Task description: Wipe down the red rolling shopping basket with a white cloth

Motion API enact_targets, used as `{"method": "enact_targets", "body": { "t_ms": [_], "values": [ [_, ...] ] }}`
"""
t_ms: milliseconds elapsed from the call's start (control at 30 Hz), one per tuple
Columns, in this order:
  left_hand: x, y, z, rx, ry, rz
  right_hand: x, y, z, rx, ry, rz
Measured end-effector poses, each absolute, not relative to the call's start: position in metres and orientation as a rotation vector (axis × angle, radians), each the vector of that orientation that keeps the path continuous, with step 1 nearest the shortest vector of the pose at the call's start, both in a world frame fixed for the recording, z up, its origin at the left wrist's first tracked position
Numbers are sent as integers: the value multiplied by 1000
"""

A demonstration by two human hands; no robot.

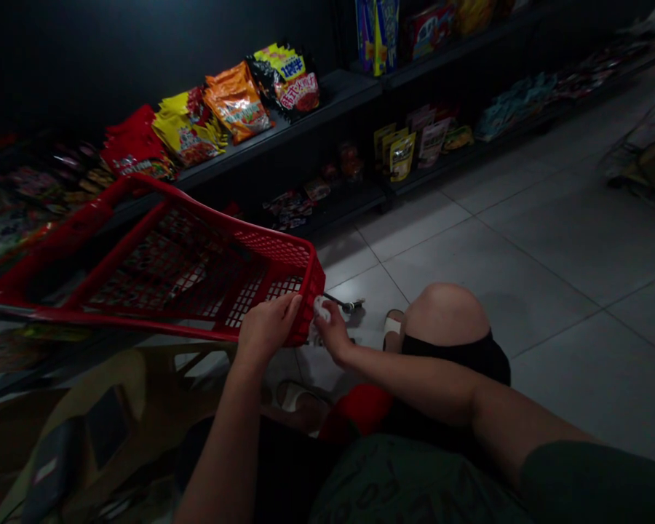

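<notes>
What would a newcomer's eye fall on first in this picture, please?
Probably the red shopping cart, left of centre, with the left hand on its rim. Beside that, the right hand holds a white cloth or tissue at the cart's end. Above, bright food packets line a dark shelf.

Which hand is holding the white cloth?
The right hand, with the white cloth bunched at the end of the red cart; the left hand rests on the cart's rim with no cloth showing.
</notes>
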State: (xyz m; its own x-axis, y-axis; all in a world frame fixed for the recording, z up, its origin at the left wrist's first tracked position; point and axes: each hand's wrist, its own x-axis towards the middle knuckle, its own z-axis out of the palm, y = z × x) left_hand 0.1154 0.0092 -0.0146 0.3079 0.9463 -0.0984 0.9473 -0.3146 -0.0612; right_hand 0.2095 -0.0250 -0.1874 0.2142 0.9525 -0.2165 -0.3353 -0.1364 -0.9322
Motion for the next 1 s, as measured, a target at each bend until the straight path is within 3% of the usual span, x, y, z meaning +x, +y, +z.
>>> {"method": "enact_targets", "body": {
  "t_ms": [133, 333, 533, 800, 900, 1000],
  "values": [
    [116, 11, -14, 2511, 1867, -206, 199, -50, -188, -1105, -643, 1448],
    [123, 5, -9, 2500, 1840, -156, 226, 0, -157, -1176, -384, 1290],
    [125, 11, -1, 2482, 1850, -103, 209, -53, -118, -1074, -777, 1349],
    [110, -19, -1, 2558, 1642, 10, 293, -9, -94, -931, -1709, 323],
    [105, -32, -6, 2590, 1545, 94, 320, 42, -76, -980, -1937, 244],
    [99, -38, -9, 2612, 1489, 109, 326, 94, -61, -1037, -1933, 395]
  ]
}}
